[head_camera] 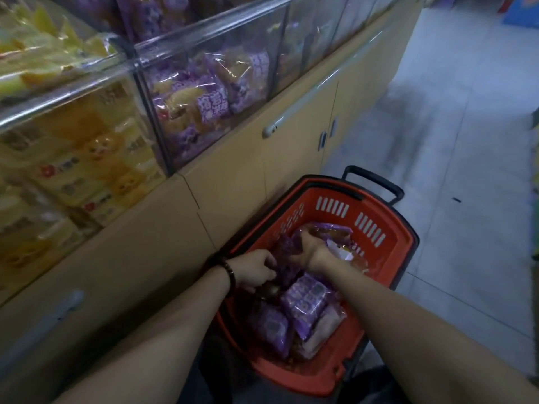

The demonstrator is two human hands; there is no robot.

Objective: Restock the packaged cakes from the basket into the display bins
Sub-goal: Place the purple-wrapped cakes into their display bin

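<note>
Two bare hands reach into an orange slotted plastic basket (405, 237) standing on the grey tiled floor (466, 135) against a beige cabinet (233, 176). Fingertips of both are buried among the wrappers and hard to make out. Grip of the left hand (256, 269), dark bead bracelet (229, 271) at the wrist: curled tight on a dark purple pack. Grip of the right hand (309, 252): curled down over a pack toward the basket's far end. The purple-wrapped packaged cakes (303, 301) fill the basket; more lie in the clear plastic display bin (210, 91) above, beside a bin of yellow packs (73, 147). The top edge cuts off the upper bins. White print on the purple wrappers and red logos on the yellow ones are blurred and unreadable.
</note>
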